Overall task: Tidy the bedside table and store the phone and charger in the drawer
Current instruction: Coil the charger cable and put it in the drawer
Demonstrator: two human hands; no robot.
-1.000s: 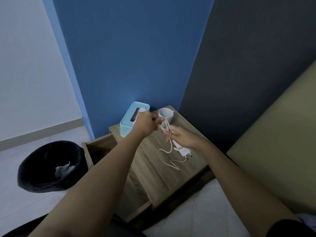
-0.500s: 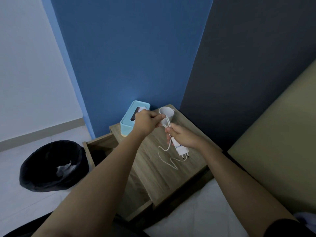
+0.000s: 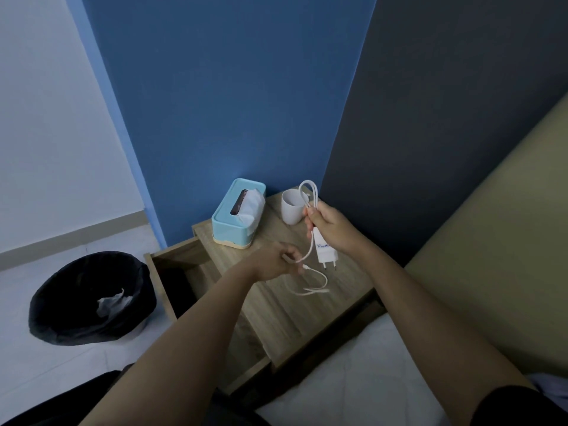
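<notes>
My right hand (image 3: 330, 226) holds the white charger (image 3: 325, 252) above the wooden bedside table (image 3: 292, 315), plug pins pointing down. A loop of its white cable (image 3: 310, 187) sticks up out of that fist. My left hand (image 3: 278, 262) is lower and to the left, pinching the hanging part of the cable, whose loose end curls over the tabletop. The drawer (image 3: 181, 272) on the table's left side stands pulled out. No phone is in sight.
A light blue tissue box (image 3: 238, 215) and a white cup (image 3: 292, 206) stand at the back of the table against the blue wall. A black-lined bin (image 3: 89, 298) sits on the floor to the left. The bed (image 3: 353, 388) lies at the lower right.
My left hand has left the top of the cable near the cup and dropped down-left to its hanging part. A loop now stands up from my right fist.
</notes>
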